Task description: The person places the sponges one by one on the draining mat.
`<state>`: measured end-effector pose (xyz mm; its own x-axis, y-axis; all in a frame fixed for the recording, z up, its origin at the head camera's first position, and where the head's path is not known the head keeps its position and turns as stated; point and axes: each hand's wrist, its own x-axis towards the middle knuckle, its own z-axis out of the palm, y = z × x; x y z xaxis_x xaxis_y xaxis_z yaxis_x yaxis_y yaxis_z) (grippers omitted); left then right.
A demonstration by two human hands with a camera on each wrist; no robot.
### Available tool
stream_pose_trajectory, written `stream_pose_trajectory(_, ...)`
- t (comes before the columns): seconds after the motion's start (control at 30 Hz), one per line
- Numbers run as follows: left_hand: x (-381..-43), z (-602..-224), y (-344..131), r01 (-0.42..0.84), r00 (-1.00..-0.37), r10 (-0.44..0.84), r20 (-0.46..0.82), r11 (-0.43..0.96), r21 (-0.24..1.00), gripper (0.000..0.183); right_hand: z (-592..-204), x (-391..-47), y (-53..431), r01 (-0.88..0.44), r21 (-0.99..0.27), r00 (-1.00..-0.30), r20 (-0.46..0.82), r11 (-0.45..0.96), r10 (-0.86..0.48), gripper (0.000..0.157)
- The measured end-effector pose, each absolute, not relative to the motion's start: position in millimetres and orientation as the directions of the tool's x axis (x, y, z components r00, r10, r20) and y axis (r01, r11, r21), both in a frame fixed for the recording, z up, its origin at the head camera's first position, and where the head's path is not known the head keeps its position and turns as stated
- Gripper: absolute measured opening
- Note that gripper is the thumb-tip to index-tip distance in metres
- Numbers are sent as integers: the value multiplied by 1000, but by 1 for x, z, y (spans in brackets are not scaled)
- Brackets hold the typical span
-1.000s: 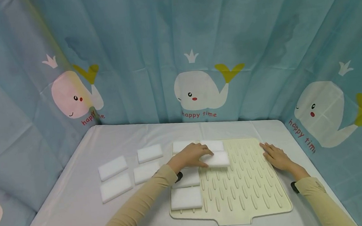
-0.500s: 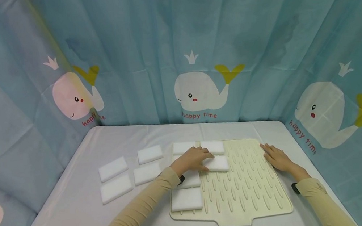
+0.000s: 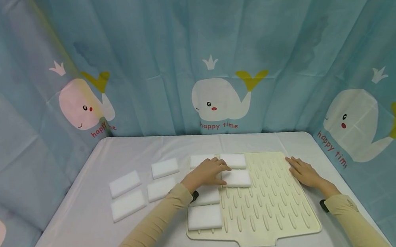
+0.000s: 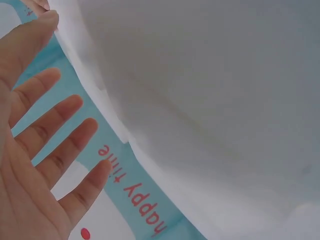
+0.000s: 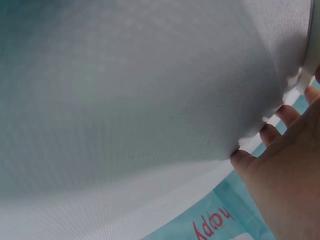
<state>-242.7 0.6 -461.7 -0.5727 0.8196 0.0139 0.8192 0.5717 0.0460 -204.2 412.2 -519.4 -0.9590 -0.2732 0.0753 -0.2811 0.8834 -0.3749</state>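
White blocks [image 3: 204,217] are set out below both hands' reach of a pale blue curtain [image 3: 153,64], which is printed with whales [image 3: 215,102] and the words "happy time". Beneath, a table [image 3: 73,239] is covered in white cloth. On it a cream mat [image 3: 273,195] is laid, marked with slim raised ridges and narrowed to a tab at its near edge. Tan sleeves [image 3: 141,238] are worn on both arms.

The left hand [image 3: 207,173] is held over the mat's far left part, its fingers loosely spread and nothing gripped. Its thumb and fingertips are placed at the left end of one block [image 3: 238,179]; whether contact is made cannot be told. The right hand [image 3: 304,173] is laid with fingers extended along the mat's right edge, well apart from the blocks, and nothing is held.

On the mat, a left column of blocks is partly covered by the left hand and forearm, and two blocks are lined up beside its far end, one behind the other. Four more are rested on the cloth to the left of the mat. Dark wristbands [image 3: 324,206] are seen at both cuffs.
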Motion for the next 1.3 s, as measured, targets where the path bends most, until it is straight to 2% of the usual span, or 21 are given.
stream_pose_trajectory(0.37,-249,-459,-28,809,-586,805,92,575,123,47,-520,-205,415,-296,-380,-955,92,877,-283,46)
stream_pose_trajectory(0.57,-256,-460,-49,776,-630,771,95,621,107,50,-521,-205,414,-286,-392,-958,82,874,-276,46)
stream_pose_trajectory(0.8,-262,-460,-74,723,-689,720,87,672,164,50,-521,-206,414,-290,-394,-956,82,872,-282,47)
stream_pose_trajectory(1.3,-274,-467,-124,664,-746,653,127,717,213,48,-521,-205,413,-286,-401,-957,78,871,-278,47)
